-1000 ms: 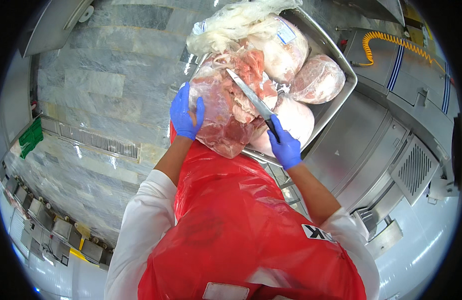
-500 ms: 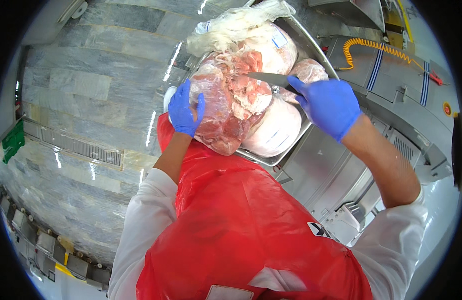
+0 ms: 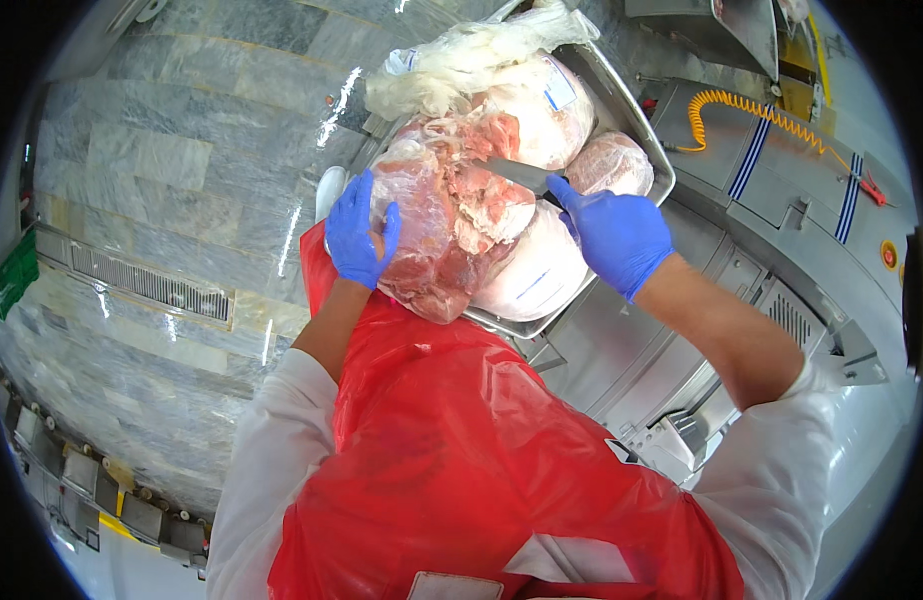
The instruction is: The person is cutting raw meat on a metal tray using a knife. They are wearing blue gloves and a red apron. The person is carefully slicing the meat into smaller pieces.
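Observation:
A large raw cut of meat (image 3: pixel 414 225), red with a pale, opened-up middle, lies on the left of a metal tray (image 3: pixel 634 112). Blue-gloved, my left hand (image 3: pixel 358 235) rests against its left side, fingers stretched out and thumb apart. My right hand (image 3: pixel 618 230), in a blue glove too, grips a knife (image 3: pixel 522 173) by the handle. The blade points left, and its tip meets the pale, cut flesh, where I cannot tell how deep it goes. Below the blade sits a white-wrapped piece (image 3: pixel 538 265).
Crumpled clear plastic (image 3: pixel 472 62) covers the tray's far left. Another wrapped piece (image 3: pixel 547 112) with a label and a smaller wrapped one (image 3: pixel 612 163) share the tray. Steel machinery (image 3: pixel 727 165) with a coiled yellow hose (image 3: pixel 727 97) stands to the right. Grey floor tiles (image 3: pixel 172 140) lie left.
My right hand has come left and slightly nearer with the knife, its blade now tilting more down to the right. The left hand stays on the meat; the view has shifted slightly.

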### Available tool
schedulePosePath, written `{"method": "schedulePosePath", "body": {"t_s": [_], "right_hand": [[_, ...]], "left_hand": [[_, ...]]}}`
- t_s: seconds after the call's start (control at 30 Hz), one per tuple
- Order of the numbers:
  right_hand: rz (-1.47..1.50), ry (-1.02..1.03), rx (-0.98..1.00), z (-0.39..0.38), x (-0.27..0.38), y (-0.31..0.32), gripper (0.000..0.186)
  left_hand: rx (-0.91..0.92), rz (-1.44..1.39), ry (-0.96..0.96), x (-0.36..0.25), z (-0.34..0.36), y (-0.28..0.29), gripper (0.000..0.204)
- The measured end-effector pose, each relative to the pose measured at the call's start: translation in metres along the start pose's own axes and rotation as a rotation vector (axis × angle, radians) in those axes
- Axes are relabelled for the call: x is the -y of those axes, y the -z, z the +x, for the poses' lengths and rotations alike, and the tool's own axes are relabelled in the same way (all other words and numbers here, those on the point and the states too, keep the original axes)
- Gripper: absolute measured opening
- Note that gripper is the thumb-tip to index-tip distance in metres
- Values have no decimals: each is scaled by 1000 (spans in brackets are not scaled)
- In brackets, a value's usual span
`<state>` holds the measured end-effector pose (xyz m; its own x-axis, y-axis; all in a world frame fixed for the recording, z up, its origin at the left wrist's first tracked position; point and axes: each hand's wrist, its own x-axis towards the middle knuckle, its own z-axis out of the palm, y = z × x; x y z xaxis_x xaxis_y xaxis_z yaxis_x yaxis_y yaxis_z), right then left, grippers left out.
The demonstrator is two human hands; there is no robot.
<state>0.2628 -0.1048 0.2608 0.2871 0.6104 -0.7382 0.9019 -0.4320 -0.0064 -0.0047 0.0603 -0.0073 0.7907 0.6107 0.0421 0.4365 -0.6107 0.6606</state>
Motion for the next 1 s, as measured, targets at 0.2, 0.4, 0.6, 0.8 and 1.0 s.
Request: {"method": "schedulePosePath", "body": {"t_s": [0.2,0.4,0.6,0.8,1.0], "right_hand": [[262,-162,-363,-23,-5,-136,53],[381,-292,-517,-22,30,-205,58],[829,-496,-389,48,80,-219,61],[881,-385,-422,-3,38,-164,53],[695,-480,-314,-95,12,-128,55]], "left_hand": [[42,-7,37,-2,7,0,64],[-10,72,10,-8,11,3,61],[32,94,1,0,12,-1,61],[-3,167,-48,-14,10,9,64],[251,71,-383,-85,93,4,50]]}}
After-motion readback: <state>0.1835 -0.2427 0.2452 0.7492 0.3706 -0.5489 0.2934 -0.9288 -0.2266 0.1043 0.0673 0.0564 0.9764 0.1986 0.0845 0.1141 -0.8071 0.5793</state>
